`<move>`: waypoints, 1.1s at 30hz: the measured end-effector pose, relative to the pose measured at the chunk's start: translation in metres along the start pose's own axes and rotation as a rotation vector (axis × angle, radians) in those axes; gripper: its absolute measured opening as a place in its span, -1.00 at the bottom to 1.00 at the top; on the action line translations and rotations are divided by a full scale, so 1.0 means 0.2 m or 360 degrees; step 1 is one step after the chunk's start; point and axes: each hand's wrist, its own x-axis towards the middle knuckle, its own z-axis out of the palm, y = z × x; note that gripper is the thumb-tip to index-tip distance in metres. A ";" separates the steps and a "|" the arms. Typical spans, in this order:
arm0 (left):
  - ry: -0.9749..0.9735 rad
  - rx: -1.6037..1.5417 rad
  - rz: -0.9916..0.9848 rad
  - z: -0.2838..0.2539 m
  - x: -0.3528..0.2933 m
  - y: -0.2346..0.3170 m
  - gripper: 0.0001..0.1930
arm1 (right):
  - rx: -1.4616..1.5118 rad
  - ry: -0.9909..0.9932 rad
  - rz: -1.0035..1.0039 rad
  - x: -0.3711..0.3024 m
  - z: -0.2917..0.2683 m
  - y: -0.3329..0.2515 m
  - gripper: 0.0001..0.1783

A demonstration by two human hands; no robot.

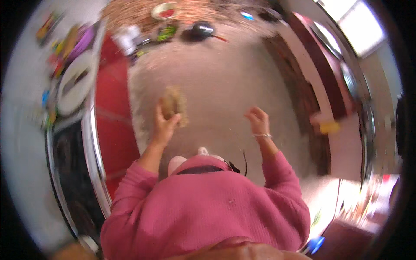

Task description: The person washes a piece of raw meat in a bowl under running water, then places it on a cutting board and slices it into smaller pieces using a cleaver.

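Held out in front of me over the floor, my left hand [164, 123] is closed round a tan, rough-edged clump [174, 102] that looks fibrous, like a scrubber or a wad of straw. Blur hides its exact kind. My right hand [258, 122] hangs in the air to the right, apart from the clump. Its fingers are curled in, and nothing shows in them. A pale bracelet [262, 135] circles that wrist.
A red-fronted counter [112, 104] runs along my left, with a round white board [77, 82] on top. Ahead on the floor are a black pan [203, 29], a pale bowl [164, 11] and a heap of brown straw-like matter [130, 13]. A dark red-and-white cabinet [314, 56] lines the right.
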 end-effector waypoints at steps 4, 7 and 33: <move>-0.0318 -0.0004 -0.0163 0.27 0.24 0.10 -0.33 | 0.0002 0.0261 0.0101 -0.02 -0.19 -0.01 -0.87; -0.0415 0.0127 -0.0098 0.46 0.42 0.10 -0.36 | 0.0121 0.0218 -0.0249 -0.01 -0.40 -0.20 -0.82; -0.1587 0.0259 -0.0394 1.91 1.06 -0.18 -0.39 | -0.0145 0.0334 -0.1241 0.00 -1.01 -0.83 -0.68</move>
